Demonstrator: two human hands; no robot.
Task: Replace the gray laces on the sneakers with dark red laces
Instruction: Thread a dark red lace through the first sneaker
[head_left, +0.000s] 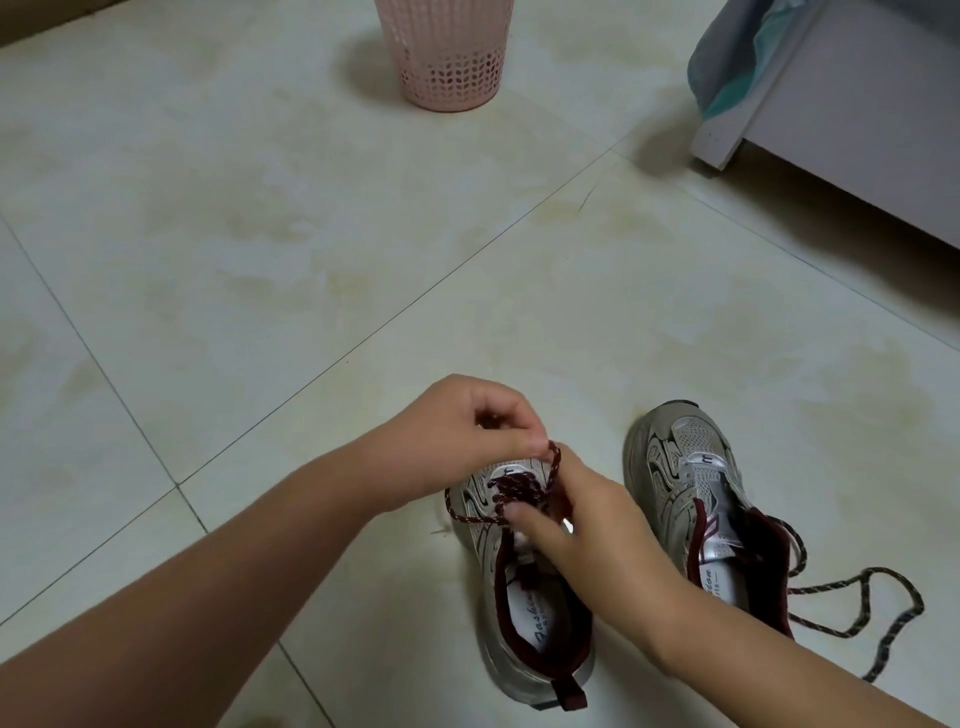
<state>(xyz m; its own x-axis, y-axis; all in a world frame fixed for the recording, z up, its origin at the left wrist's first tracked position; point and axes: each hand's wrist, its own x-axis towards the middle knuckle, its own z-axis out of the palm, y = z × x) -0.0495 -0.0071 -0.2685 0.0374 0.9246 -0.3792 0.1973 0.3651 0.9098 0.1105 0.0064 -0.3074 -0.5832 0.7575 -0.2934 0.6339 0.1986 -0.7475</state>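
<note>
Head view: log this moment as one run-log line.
left hand: pinches dark red lace | right hand: on left sneaker | right sneaker: unlaced | loose lace: on floor

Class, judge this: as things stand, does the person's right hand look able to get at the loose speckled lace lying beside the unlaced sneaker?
Probably yes: the loose speckled lace lies uncovered on the floor, though the right hand is busy on the other sneaker's dark red lace.

Left hand (483, 421) seemingly pinches red lace (555, 465).
</note>
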